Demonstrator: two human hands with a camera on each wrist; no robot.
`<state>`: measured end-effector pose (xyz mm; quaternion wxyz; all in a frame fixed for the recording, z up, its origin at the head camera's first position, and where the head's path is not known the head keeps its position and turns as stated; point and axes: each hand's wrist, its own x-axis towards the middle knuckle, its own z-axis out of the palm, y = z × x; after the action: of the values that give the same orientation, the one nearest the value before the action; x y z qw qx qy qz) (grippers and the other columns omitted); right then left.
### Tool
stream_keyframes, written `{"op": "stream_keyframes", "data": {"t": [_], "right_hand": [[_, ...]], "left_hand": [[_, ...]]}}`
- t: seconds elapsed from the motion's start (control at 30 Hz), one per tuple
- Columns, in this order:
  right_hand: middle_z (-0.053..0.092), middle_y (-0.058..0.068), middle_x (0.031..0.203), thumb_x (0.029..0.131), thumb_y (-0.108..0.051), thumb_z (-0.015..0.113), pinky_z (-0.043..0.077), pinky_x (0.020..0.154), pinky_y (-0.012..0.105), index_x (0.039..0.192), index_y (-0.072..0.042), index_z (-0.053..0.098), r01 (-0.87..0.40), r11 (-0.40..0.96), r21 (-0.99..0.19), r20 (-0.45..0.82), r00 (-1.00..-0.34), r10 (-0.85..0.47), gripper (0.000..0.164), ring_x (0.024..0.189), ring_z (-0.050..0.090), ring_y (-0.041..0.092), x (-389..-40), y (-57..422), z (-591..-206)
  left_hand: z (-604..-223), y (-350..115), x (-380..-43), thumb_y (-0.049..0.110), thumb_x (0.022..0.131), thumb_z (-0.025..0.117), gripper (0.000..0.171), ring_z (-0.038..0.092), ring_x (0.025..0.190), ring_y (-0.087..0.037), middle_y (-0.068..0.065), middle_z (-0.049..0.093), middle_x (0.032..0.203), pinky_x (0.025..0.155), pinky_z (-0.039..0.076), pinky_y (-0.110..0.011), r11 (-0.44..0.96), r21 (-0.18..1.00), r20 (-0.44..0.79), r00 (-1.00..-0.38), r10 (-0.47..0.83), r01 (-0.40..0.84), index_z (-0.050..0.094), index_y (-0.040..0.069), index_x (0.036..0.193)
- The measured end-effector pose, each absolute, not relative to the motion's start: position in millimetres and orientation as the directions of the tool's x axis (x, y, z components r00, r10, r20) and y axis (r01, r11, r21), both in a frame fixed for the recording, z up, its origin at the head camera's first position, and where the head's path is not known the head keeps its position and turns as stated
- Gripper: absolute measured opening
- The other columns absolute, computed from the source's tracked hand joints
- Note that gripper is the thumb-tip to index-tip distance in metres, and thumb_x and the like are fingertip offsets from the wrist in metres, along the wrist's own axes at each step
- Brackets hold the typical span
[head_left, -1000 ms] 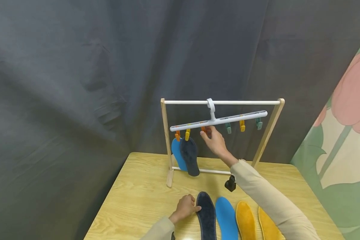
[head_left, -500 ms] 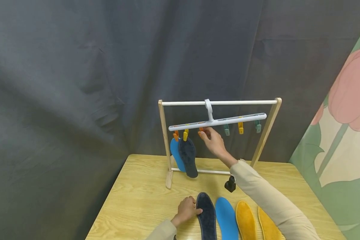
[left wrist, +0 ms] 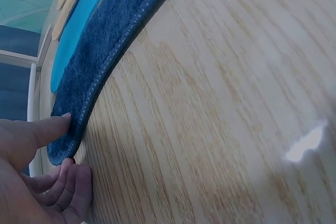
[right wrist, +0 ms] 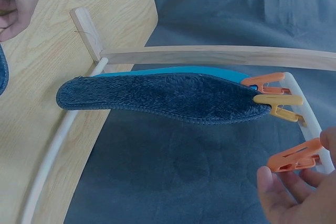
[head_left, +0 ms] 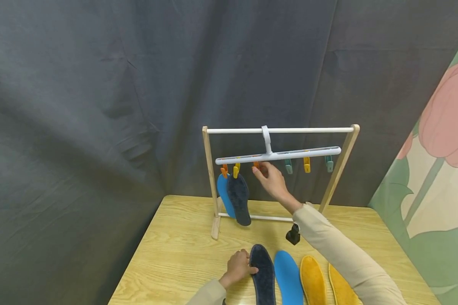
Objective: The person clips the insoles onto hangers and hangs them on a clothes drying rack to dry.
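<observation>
My right hand (head_left: 272, 181) reaches up to the white hanger (head_left: 295, 155) and holds an orange clip (right wrist: 295, 157) that hangs from its bar. Nothing shows in that clip's jaws. Left of it, a yellow clip (right wrist: 286, 106) grips a dark navy insole (right wrist: 168, 95), and another orange clip (right wrist: 268, 83) grips a blue insole (head_left: 223, 192) partly hidden behind it. Down on the table, my left hand (head_left: 237, 267) pinches the left edge of a second navy insole (head_left: 263, 271) near its far end. The left thumb lies on its fuzzy top, the fingers curled at its edge.
A blue insole (head_left: 288, 275) and two yellow insoles (head_left: 313, 279) lie to the right on the wooden table (head_left: 175, 237). Two green clips and a yellow clip (head_left: 307, 164) hang on the hanger's right half. The rack (head_left: 341, 169) stands behind, with a small black object (head_left: 293, 235) near its base.
The hanger tilts less, its right end a little lower than before. My right hand stays at the orange clip, and my left hand keeps its hold on the navy insole.
</observation>
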<state>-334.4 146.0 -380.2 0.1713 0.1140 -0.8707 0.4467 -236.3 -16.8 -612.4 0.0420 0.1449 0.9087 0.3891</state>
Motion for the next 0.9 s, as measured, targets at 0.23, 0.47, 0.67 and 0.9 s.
{"op": "stream_keyframes", "data": {"t": [0.23, 0.47, 0.67, 0.9], "right_hand": [[0.062, 0.021, 0.120, 0.101, -0.031, 0.059, 0.048, 0.090, 0.053, 0.138, -0.003, 0.055, -0.347, 0.590, -0.729, 0.401, -0.915, -0.044, 0.046, 0.105, 0.062, 0.036, -334, 146, -381], [0.063, 0.020, 0.118, 0.101, -0.031, 0.059, 0.048, 0.090, 0.052, 0.136, -0.003, 0.057, -0.349, 0.586, -0.732, 0.407, -0.913, -0.035, 0.045, 0.105, 0.062, 0.035, -334, 145, -382], [0.064, 0.020, 0.116, 0.101, -0.031, 0.059, 0.048, 0.089, 0.052, 0.136, -0.002, 0.057, -0.356, 0.589, -0.725, 0.416, -0.908, -0.037, 0.045, 0.103, 0.063, 0.035, -335, 145, -383], [0.065, 0.021, 0.115, 0.101, -0.031, 0.060, 0.048, 0.089, 0.053, 0.135, -0.002, 0.057, -0.363, 0.580, -0.729, 0.422, -0.906, -0.036, 0.045, 0.102, 0.064, 0.036, -335, 145, -382]], "left_hand": [[-616, -16, -237, 0.016, 0.072, 0.089, 0.041, 0.057, 0.067, -0.020, -0.003, 0.060, 0.078, 0.058, 0.049, -0.039, 0.671, 0.700, 0.077, -0.960, 0.269, 0.244, 0.064, -0.003, 0.098], [-622, -15, -238, 0.016, 0.073, 0.089, 0.042, 0.060, 0.069, -0.022, -0.003, 0.063, 0.079, 0.061, 0.051, -0.041, 0.669, 0.708, 0.065, -0.964, 0.259, 0.228, 0.064, -0.004, 0.099], [-622, -14, -238, 0.014, 0.073, 0.089, 0.041, 0.055, 0.063, -0.015, 0.001, 0.059, 0.074, 0.057, 0.049, -0.037, 0.659, 0.718, 0.067, -0.965, 0.254, 0.223, 0.064, -0.004, 0.099], [-623, -12, -238, 0.013, 0.072, 0.089, 0.042, 0.055, 0.064, -0.015, 0.000, 0.059, 0.075, 0.060, 0.050, -0.039, 0.662, 0.714, 0.077, -0.966, 0.248, 0.227, 0.065, -0.005, 0.101]]}}
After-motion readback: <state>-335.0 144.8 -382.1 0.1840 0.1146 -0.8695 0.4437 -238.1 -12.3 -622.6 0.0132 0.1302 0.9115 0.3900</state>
